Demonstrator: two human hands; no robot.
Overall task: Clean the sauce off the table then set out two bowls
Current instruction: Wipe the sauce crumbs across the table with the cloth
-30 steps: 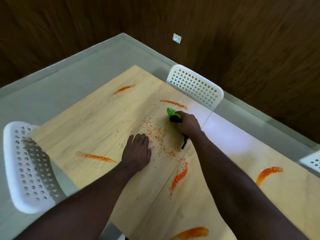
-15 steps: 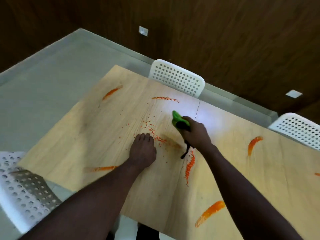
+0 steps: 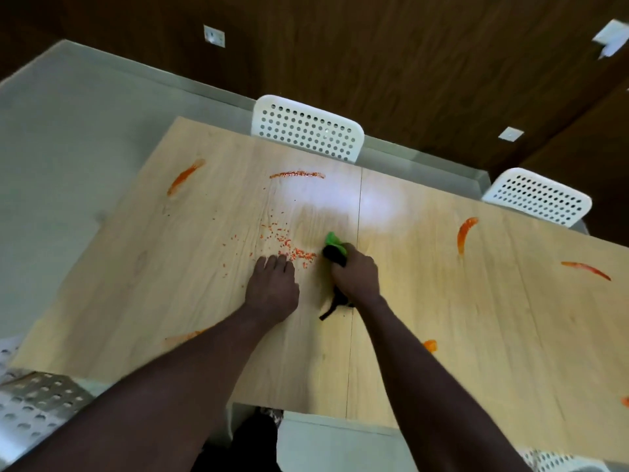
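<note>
The right grip (image 3: 357,272) clenches a green-black cloth (image 3: 334,247) on the worktop (image 3: 459,318), just right of scattered sauce bits (image 3: 289,250) (orange). The left grip (image 3: 272,291) lies flat, released, fingertips beside them.

A dark brown wood-panelled wall (image 3: 408,63) closes the far side, carrying a white socket plate (image 3: 214,36) on the left and a second white plate (image 3: 510,134) lower on the right. A pale skirting strip (image 3: 204,93) runs along its foot above the smooth grey-green floor (image 3: 68,148). The light wooden table (image 3: 442,318), with a thin seam down its middle, shows a soft white glare (image 3: 340,199) near its far edge, and white perforated chairs stand around it: one chair at the far middle (image 3: 306,131), another at the far right (image 3: 537,199), a third at the near left (image 3: 34,403).
</note>
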